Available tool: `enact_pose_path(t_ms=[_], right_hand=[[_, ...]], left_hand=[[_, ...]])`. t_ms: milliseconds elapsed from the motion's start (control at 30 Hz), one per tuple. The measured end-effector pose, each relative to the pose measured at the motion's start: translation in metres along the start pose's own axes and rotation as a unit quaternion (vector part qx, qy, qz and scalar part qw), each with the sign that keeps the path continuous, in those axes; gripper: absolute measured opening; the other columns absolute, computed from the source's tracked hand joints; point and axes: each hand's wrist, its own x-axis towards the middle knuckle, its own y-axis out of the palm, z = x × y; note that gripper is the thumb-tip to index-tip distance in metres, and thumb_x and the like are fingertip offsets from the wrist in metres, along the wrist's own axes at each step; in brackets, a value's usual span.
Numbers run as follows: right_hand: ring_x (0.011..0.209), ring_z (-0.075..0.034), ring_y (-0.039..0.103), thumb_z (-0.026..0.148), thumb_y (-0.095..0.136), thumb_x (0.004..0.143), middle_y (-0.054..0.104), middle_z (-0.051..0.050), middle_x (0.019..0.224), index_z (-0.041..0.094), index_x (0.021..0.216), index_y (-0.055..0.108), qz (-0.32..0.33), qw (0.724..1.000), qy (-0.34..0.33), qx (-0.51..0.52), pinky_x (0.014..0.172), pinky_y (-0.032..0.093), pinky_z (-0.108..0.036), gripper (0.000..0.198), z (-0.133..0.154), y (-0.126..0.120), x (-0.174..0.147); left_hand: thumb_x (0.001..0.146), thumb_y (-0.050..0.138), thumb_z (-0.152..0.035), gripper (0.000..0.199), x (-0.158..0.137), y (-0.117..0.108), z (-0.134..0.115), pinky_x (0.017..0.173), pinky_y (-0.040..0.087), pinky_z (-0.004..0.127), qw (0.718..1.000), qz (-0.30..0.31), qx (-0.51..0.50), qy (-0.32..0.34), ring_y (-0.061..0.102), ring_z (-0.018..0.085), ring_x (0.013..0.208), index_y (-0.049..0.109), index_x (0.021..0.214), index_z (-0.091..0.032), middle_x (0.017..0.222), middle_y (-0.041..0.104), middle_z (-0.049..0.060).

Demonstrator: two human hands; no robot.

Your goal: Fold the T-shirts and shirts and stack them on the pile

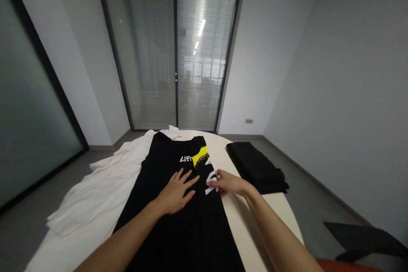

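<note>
A black T-shirt (168, 153) with white lettering and a yellow print lies on the table, its right side folded inward over the front. My left hand (177, 192) rests flat on the middle of the shirt, fingers spread. At the folded right edge, my right hand (228, 182) pinches the cloth between thumb and fingers, beside a large white letter. Its fingertips are partly hidden by the cloth. The shirt's lower end runs out of view at the bottom.
White garments (92, 191) are spread along the left of the round pale table (283, 210). A stack of folded black garments (255, 165) sits at the right edge. A dark chair part (366, 238) stands at lower right. Glass doors with blinds (168, 59) are beyond.
</note>
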Motion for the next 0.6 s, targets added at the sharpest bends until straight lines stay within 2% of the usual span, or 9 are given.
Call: enact_pose_path(t_ms=[100,167,300,400,500,600], right_hand=[[0.061,-0.012,0.065,0.037,0.089,0.059,0.068,0.000,0.085,0.017,0.117,0.045,0.045,0.999,0.007,0.021,0.052,0.053,-0.020,0.076,-0.005,-0.003,-0.012],[0.052,-0.010,0.062,0.036,0.091,0.057,0.066,0.003,0.079,0.017,0.122,0.038,0.059,0.998,0.016,-0.010,0.046,0.049,-0.018,0.086,-0.009,-0.007,-0.016],[0.043,-0.010,0.058,0.046,0.088,0.062,0.064,0.006,0.065,0.016,0.120,0.036,0.064,0.993,0.043,-0.086,0.042,0.043,-0.017,0.083,-0.016,-0.014,-0.017],[0.048,-0.015,0.065,0.054,0.086,0.061,0.067,0.003,0.064,0.018,0.116,0.035,0.080,0.991,0.061,-0.090,0.045,0.046,-0.020,0.082,-0.017,-0.015,-0.018],[0.050,-0.016,0.066,0.048,0.091,0.054,0.069,0.001,0.065,0.020,0.107,0.039,0.109,0.985,0.082,-0.104,0.047,0.046,-0.019,0.079,-0.014,-0.014,-0.022],[0.047,-0.015,0.061,0.046,0.088,0.060,0.067,0.001,0.061,0.020,0.097,0.043,0.134,0.977,0.113,-0.123,0.048,0.047,-0.022,0.063,-0.011,-0.016,-0.026]], left_hand=[[0.100,0.036,-0.055,0.053,0.000,0.000,0.001,0.119,0.018,0.056,1.000,0.001,0.004,-0.004,0.013,0.034,0.151,0.033,0.152,-0.042,0.164,0.024,0.002],[0.100,0.036,-0.056,0.055,0.001,0.002,0.002,0.120,0.017,0.056,1.000,0.000,0.003,-0.007,0.013,0.033,0.151,0.034,0.152,-0.040,0.164,0.024,0.002],[0.099,0.042,-0.053,0.054,0.002,0.004,0.003,0.119,0.019,0.057,1.000,-0.015,-0.002,0.001,0.017,0.033,0.151,0.037,0.151,-0.039,0.162,0.028,0.003],[0.098,0.049,-0.044,0.048,0.001,0.001,-0.002,0.118,0.025,0.054,0.999,-0.044,0.000,0.030,0.033,0.030,0.145,0.047,0.146,-0.037,0.156,0.041,0.004],[0.098,0.050,-0.031,0.041,0.000,-0.006,-0.010,0.115,0.034,0.046,0.995,-0.052,0.004,0.087,0.048,0.024,0.134,0.054,0.139,-0.035,0.146,0.053,0.003],[0.099,0.048,-0.027,0.038,-0.002,-0.012,-0.017,0.111,0.039,0.044,0.993,-0.042,0.019,0.113,0.050,0.024,0.130,0.058,0.135,-0.033,0.143,0.055,0.003]])
